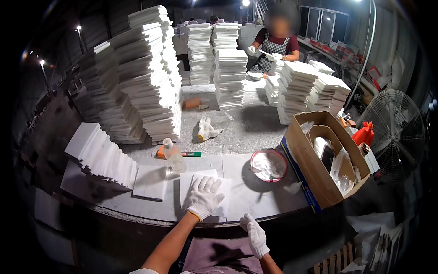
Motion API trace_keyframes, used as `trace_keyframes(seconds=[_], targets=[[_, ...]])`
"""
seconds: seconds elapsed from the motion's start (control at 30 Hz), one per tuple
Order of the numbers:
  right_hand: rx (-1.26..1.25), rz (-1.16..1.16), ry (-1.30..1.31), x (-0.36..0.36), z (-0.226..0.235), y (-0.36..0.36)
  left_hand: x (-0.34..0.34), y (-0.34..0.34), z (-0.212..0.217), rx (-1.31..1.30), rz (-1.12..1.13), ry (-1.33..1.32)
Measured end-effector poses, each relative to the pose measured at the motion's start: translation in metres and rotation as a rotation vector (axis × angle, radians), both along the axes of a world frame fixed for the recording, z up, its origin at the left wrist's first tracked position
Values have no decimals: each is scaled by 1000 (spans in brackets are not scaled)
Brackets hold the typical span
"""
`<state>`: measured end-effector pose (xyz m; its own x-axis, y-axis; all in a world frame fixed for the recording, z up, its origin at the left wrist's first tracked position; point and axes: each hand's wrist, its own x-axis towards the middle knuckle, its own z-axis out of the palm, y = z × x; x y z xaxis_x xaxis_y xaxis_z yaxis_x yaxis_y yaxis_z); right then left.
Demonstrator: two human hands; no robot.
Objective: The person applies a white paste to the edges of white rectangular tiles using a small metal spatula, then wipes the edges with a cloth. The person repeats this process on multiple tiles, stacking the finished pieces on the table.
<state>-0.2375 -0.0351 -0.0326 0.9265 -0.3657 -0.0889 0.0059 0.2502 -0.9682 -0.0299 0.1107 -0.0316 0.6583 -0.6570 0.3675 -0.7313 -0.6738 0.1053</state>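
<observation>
My left hand [204, 197], in a white knit glove, lies flat with its fingers apart on a white tile [186, 186]. Under that palm the tile pieces overlap, and I cannot tell how many there are. Just off the table's front edge is my right hand [254, 235], also gloved. Its fingers are drawn together; anything between them is hidden. Left of the tile lies another white tile [149, 182], beside a leaning row of tiles [102, 157]. Behind my left hand stands a clear plastic bottle [174, 157] with a white cap.
A red-rimmed bowl [285, 160] of white material stands right of my hands, beside a cardboard box [299, 146]. Tall tile stacks [150, 77] rise at the far left. A loose glove [208, 129] lies mid-table. Across the table a person [276, 45] holds a tile.
</observation>
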Motion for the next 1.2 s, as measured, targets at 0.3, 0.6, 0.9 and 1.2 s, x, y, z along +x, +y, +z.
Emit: trace_keyframes(seconds=[0.3,0.6,0.9,1.2], targets=[[67,37,41,-1,-7,9,3,0,5,183,10,113],[79,-118,97,-20,-19,-2,-54,0,21,-273,-474,563],[130,-204,49,-31,-29,-11,11,12,0,117,115,105],[233,-227,26,-20,-28,-8,-64,-35,26,-12,-516,587]])
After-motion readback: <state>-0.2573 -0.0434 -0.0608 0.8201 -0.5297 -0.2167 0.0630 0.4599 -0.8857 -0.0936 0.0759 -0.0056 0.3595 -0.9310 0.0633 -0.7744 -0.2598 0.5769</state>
